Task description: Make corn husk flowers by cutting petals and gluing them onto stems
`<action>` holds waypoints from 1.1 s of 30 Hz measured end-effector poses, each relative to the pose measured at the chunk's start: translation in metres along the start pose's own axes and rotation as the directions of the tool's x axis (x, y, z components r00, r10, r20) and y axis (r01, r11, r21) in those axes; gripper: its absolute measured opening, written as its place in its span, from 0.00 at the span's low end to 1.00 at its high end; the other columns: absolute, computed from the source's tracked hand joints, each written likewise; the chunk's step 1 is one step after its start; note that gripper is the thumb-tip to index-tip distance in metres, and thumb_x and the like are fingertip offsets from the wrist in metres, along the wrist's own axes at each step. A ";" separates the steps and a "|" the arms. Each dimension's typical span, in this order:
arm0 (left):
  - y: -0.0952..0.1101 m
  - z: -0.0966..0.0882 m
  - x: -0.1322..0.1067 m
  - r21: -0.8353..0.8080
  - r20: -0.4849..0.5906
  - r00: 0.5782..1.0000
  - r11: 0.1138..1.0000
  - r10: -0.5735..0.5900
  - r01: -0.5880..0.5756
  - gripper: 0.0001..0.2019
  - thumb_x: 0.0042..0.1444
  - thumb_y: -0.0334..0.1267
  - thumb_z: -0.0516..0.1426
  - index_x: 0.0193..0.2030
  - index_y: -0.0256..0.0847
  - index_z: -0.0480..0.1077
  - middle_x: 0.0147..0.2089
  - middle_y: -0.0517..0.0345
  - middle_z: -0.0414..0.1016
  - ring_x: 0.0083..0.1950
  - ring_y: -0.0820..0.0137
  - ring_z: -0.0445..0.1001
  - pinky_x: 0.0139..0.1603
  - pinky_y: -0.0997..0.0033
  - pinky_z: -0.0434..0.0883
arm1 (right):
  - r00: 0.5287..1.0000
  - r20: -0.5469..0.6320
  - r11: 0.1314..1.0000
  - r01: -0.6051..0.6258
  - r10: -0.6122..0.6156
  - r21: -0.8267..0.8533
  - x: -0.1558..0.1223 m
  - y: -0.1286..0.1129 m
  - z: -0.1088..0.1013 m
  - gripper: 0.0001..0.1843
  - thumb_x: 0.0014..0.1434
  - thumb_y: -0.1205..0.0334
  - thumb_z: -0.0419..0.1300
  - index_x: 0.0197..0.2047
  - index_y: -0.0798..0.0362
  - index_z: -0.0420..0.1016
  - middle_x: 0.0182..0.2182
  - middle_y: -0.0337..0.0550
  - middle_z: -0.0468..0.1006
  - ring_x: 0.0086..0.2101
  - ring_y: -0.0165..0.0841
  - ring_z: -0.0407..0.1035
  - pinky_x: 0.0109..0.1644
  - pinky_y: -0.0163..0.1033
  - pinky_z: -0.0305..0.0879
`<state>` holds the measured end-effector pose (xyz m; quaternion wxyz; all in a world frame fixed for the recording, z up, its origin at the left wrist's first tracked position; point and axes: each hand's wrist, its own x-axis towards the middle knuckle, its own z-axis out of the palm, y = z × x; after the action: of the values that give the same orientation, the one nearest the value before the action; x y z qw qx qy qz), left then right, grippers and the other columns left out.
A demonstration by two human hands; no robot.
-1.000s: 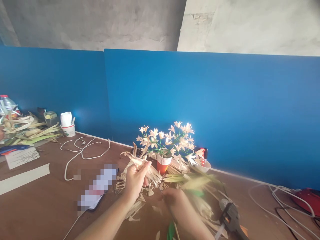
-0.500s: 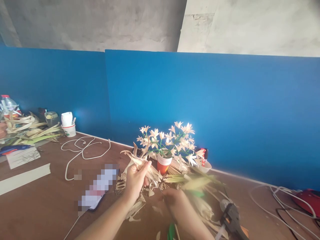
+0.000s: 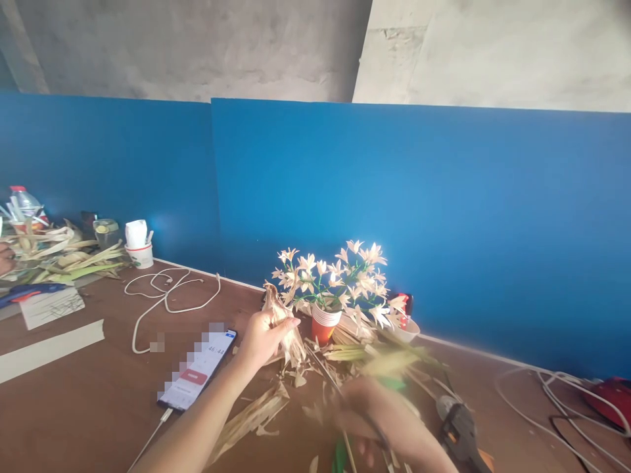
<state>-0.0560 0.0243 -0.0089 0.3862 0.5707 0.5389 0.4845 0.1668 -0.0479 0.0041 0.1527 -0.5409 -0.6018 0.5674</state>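
My left hand (image 3: 269, 335) pinches a dry, pale corn husk (image 3: 290, 345) between thumb and fingers, its ragged end pointing down. To the right, my right hand (image 3: 369, 410) is smeared by motion. From it a long, dark, thin tool that looks like scissors (image 3: 323, 368) reaches toward the husk, its tip just short of it. Husk scraps (image 3: 298, 379) and a longer husk strip (image 3: 256, 417) lie below my left hand. Just behind the hands stands a red-and-white paper cup (image 3: 324, 326) filled with white husk flowers (image 3: 362, 282) on green stems.
A glue gun (image 3: 458, 430) lies at the right, by green-yellow husks (image 3: 389, 361). On the left are a phone (image 3: 202, 371) on a cable, a white cord (image 3: 167, 299), a paper cup (image 3: 140, 256) and a husk pile (image 3: 69, 256). A blue partition (image 3: 394, 177) stands behind.
The husk in my left hand has turned more upright, and the hand has tilted with it. My right hand has shifted right and toward me, and the dark tool now shows. The view has shifted slightly.
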 end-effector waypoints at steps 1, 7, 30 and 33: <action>0.001 0.000 -0.001 -0.001 0.018 1.000 1.000 -0.001 0.001 0.17 0.46 0.51 0.60 0.19 0.41 0.65 0.09 0.71 0.56 0.12 0.76 0.56 0.15 0.77 0.55 | 1.000 -0.002 1.000 -0.007 0.007 -0.013 0.001 0.001 0.001 0.17 0.43 0.49 0.63 0.30 0.55 0.74 0.13 0.32 0.68 0.15 0.26 0.64 0.18 0.28 0.58; 0.005 0.002 -0.005 0.001 0.038 0.999 1.000 0.025 -0.025 0.17 0.48 0.49 0.59 0.19 0.41 0.64 0.09 0.70 0.56 0.12 0.77 0.56 0.16 0.77 0.55 | 0.999 0.014 0.999 -0.037 0.038 -0.034 0.006 0.008 0.002 0.15 0.45 0.50 0.63 0.29 0.55 0.75 0.13 0.32 0.68 0.16 0.27 0.63 0.19 0.29 0.58; -0.003 0.005 -0.004 0.051 0.088 0.996 0.999 -0.021 0.016 0.18 0.49 0.52 0.59 0.18 0.43 0.63 0.12 0.67 0.59 0.12 0.74 0.59 0.15 0.74 0.56 | 0.998 -0.025 0.997 -0.064 0.063 -0.053 0.008 0.003 0.007 0.08 0.49 0.61 0.60 0.22 0.54 0.71 0.09 0.30 0.66 0.11 0.24 0.58 0.14 0.27 0.53; -0.002 0.005 -0.004 0.029 0.092 0.995 0.999 -0.040 0.038 0.18 0.47 0.52 0.60 0.18 0.43 0.63 0.11 0.68 0.58 0.12 0.74 0.58 0.15 0.74 0.55 | 0.999 -0.017 0.998 -0.045 0.045 -0.051 0.006 -0.001 0.008 0.09 0.49 0.58 0.61 0.23 0.54 0.72 0.11 0.31 0.67 0.11 0.23 0.58 0.15 0.28 0.55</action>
<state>-0.0513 0.0208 -0.0124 0.4121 0.5871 0.5382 0.4425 0.1582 -0.0470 -0.0001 0.1308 -0.5626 -0.6026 0.5507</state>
